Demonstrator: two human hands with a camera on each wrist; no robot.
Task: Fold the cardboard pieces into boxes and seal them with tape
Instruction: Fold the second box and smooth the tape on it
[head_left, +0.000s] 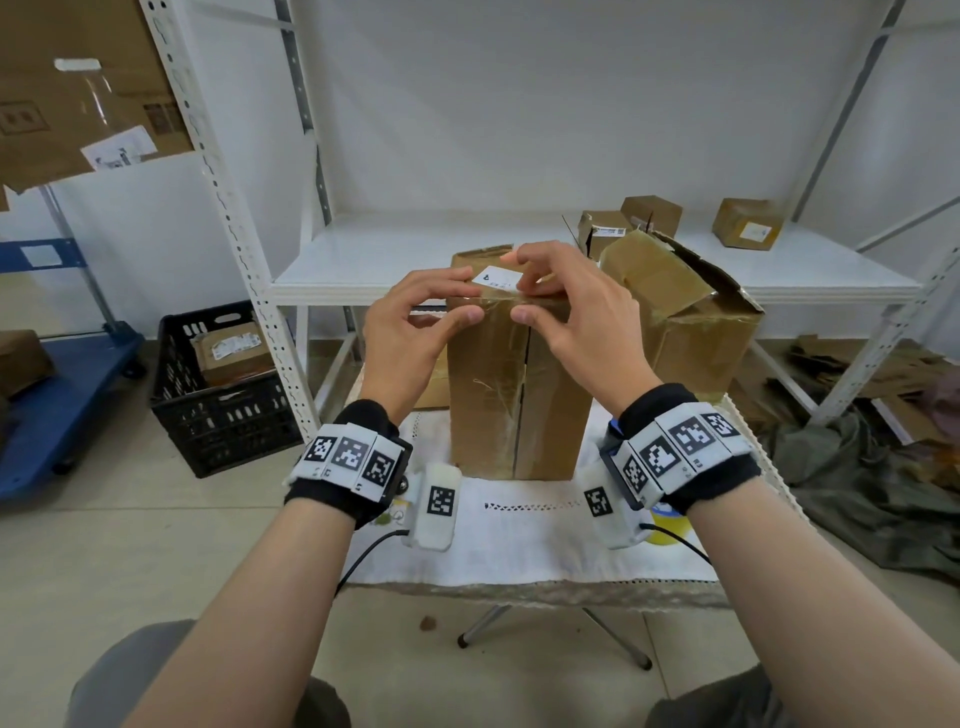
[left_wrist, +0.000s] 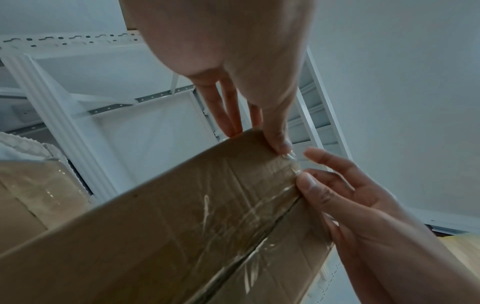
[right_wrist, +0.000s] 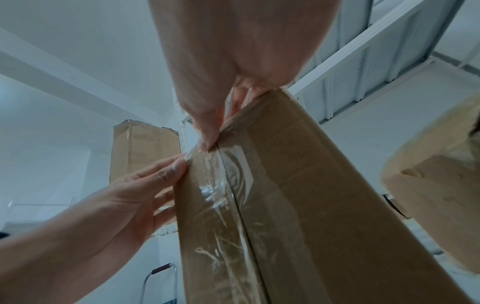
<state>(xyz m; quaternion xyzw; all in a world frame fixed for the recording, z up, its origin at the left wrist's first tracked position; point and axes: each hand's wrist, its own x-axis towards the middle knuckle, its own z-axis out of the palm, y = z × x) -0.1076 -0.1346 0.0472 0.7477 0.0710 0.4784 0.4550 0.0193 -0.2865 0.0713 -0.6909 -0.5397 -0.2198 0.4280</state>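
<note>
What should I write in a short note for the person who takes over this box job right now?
Left hand: fingers on the upper front edge of the tall brown cardboard box, thumb at the clear tape end.
Right hand: fingers curled over the same edge, thumb pressing beside the centre seam.
The box stands upright on the white cloth-covered table.
Done: box folded, clear tape runs along the front seam.
Left: smooth the tape end over the top edge; other faces are hidden, so check them. A second, larger brown box stands behind, its top torn open.

Right hand (right_wrist: 207, 123) thumb presses clear glossy tape (right_wrist: 218, 185) at the tall brown cardboard box (right_wrist: 298, 195) top edge; left hand (right_wrist: 124, 197) fingertips touch just below.
</note>
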